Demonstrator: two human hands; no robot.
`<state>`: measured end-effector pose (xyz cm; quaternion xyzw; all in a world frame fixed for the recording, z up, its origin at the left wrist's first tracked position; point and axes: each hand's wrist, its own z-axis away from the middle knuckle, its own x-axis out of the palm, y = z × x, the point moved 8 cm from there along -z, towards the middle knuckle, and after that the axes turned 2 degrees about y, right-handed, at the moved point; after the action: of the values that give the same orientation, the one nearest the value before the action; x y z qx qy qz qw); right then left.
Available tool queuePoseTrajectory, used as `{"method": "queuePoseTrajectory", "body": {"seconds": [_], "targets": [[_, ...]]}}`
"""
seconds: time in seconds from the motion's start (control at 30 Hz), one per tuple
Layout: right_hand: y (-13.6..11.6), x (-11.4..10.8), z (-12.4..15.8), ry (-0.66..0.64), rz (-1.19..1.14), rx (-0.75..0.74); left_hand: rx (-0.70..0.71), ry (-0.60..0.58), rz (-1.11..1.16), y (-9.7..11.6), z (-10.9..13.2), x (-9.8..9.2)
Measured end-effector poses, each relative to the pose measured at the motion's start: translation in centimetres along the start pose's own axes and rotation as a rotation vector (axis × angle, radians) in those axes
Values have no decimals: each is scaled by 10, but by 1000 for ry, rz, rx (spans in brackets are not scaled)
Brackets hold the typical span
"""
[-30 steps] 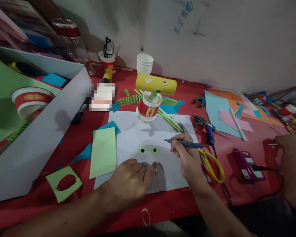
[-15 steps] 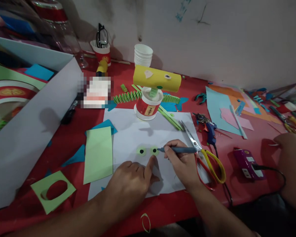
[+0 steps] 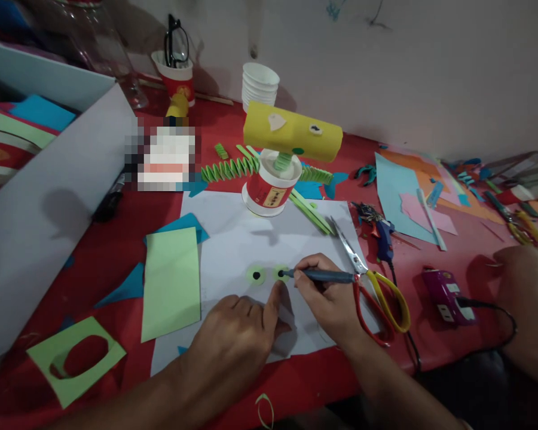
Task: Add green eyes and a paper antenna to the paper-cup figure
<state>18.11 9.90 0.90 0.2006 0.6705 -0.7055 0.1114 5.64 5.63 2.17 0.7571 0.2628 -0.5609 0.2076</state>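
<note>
My right hand [image 3: 329, 292] grips a dark grey-blue marker pen [image 3: 327, 276], its tip on the black dot of the right green paper circle [image 3: 281, 275]. With its index finger stretched out, my left hand [image 3: 237, 328] touches the lower edge of that circle; its thumb is apart and the other fingers are curled. Beside it lies a second green paper circle [image 3: 256, 275], also with a black dot. Both circles are on a white sheet of paper [image 3: 233, 239]. Scissors [image 3: 370, 278] with red and yellow handles lie by my right hand.
A paper-cup figure [image 3: 269, 188] with a yellow tube stands behind the sheet. Green paper [image 3: 173, 283] lies left, near a white box [image 3: 72, 179]. At right are a glue gun [image 3: 384, 239], a purple power adapter [image 3: 448, 297] and another person's arm [image 3: 524, 310].
The view has shifted slightly, so the box and the cup figure sit a little differently in it. Both hands keep nearly the same place, the pen tip still on the right circle.
</note>
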Motion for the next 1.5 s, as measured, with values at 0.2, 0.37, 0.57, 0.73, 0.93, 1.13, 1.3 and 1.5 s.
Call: {"method": "queuePoseTrajectory", "body": {"seconds": [0.2,0.37,0.57,0.73,0.93,1.13,1.3,1.5], "targets": [[3,2,0,-19,-2,-7,-7,-14,-5,-1,-1,3],[2,1,-1,-18,50,-20,-10,-5,-40,-2,-3,1],[2,3,-1,-15,26,-19,-12,-2,-40,-2,-4,0],[2,5,-1,-36,39,-8,-3,-26,-32,-1,-3,2],[2,7,0,-62,19,10,-8,-18,-8,0,-2,1],[1,5,1,-48,43,1,1,-2,-22,0,-2,1],[-2,1,0,5,63,-21,-3,-21,-32,-1,-2,2],[-1,3,-1,-6,55,-29,-7,-14,-10,-1,-2,2]]}}
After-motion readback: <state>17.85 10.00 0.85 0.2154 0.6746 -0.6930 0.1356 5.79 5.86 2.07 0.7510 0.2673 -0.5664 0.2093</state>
